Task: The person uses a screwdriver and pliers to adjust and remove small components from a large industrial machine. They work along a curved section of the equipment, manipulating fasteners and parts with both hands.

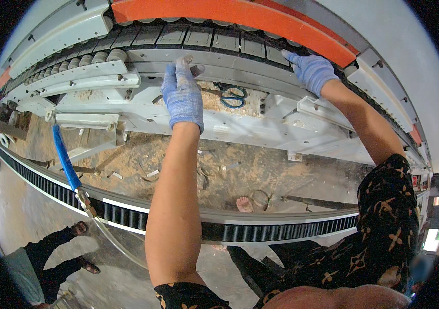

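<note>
My left hand (182, 92), in a blue knit glove, reaches up to the white metal frame of a long machine (240, 129); its fingertips pinch a small grey part at the frame's upper ledge. My right hand (311, 70), also gloved in blue, rests with fingers spread on the black segmented belt track (214, 38) under the orange guard (240, 15). A pair of blue-handled scissors (232, 96) lies on the sawdust-covered ledge between my hands.
A blue air gun with a clear hose (67, 162) hangs at the left. A black toothed chain rail (260, 229) crosses below. Sawdust covers the floor (188, 170). Another person's legs and sandals (70, 247) are at lower left.
</note>
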A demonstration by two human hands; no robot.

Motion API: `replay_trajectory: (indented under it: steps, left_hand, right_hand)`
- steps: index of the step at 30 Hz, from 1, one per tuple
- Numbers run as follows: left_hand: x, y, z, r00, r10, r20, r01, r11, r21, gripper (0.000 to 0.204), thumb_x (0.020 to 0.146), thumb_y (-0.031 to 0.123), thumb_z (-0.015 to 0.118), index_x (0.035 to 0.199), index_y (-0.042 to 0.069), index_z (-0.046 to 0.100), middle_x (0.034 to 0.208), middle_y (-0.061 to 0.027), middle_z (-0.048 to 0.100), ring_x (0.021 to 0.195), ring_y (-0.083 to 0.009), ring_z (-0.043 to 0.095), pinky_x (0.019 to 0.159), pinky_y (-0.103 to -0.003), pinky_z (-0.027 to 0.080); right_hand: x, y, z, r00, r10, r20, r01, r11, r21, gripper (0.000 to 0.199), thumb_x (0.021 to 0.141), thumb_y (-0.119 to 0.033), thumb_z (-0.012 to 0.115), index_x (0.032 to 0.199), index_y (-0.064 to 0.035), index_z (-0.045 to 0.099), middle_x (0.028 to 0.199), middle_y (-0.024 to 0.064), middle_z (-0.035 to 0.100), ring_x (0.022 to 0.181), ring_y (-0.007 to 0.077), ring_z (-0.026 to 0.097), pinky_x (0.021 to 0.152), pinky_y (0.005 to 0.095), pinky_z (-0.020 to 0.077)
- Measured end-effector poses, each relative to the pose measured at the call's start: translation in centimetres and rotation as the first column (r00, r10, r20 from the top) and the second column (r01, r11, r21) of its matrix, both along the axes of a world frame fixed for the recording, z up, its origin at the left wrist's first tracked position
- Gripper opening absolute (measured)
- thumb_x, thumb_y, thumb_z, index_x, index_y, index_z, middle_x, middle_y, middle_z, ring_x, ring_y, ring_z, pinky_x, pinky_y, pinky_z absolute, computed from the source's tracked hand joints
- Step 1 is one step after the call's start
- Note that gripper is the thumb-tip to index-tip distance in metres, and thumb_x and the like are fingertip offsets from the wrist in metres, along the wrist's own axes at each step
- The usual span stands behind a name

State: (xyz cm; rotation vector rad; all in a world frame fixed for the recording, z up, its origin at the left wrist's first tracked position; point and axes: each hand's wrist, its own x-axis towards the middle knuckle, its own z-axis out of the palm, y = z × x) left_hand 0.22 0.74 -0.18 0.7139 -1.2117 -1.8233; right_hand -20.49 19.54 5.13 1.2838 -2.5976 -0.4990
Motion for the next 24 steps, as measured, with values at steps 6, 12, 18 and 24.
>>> replay_trajectory:
  steps: [6,12,18,24]
  left_hand:
    - [0.0,0.7,0.4,0.999,-0.023,-0.023,0.024,1.000,0.014,0.029,0.092,0.031,0.044,0.101,0.008,0.059,0.077,-0.0051,0.062,0.059,-0.0065,0.043,0.052,-0.022,0.034]
    - [-0.5,0.5,-0.3,0.996,-0.039,-0.076,0.042,0.998,0.042,0.029,0.093,0.031,0.043,0.100,0.007,0.058,0.079,-0.0052,0.061,0.062,-0.0088,0.044,0.056,-0.024,0.036]
    - [-0.2,1.1,0.2,0.997,-0.046,-0.054,0.048,0.998,0.034,0.029,0.093,0.031,0.043,0.099,0.006,0.058,0.080,-0.0044,0.060,0.062,-0.0092,0.044,0.058,-0.024,0.038]
    - [0.2,1.6,1.2,0.997,-0.052,-0.056,0.055,0.996,0.064,0.029,0.093,0.030,0.042,0.100,0.006,0.058,0.079,-0.0041,0.060,0.058,-0.0083,0.043,0.053,-0.024,0.036]
  right_hand:
    - [0.5,0.4,0.1,0.997,-0.031,-0.064,0.034,0.998,0.049,0.044,0.086,-0.016,0.041,0.128,-0.0285,0.045,0.068,0.0169,0.060,0.059,0.0320,0.060,0.057,0.0440,0.0469]
    - [1.9,0.1,0.1,0.993,-0.026,-0.115,0.036,0.996,0.086,0.050,0.084,-0.010,0.042,0.130,-0.0283,0.042,0.068,0.0154,0.062,0.058,0.0289,0.061,0.056,0.0417,0.0483]
    - [2.5,0.2,0.3,0.986,-0.008,-0.166,0.041,0.980,0.193,0.055,0.082,-0.006,0.041,0.134,-0.0248,0.036,0.070,0.0136,0.063,0.061,0.0271,0.063,0.057,0.0409,0.0489]
    - [3.3,0.2,0.8,0.983,-0.057,-0.175,0.101,0.962,0.254,0.050,0.083,-0.011,0.045,0.132,-0.0222,0.039,0.076,0.0109,0.065,0.069,0.0261,0.065,0.059,0.0416,0.0480]
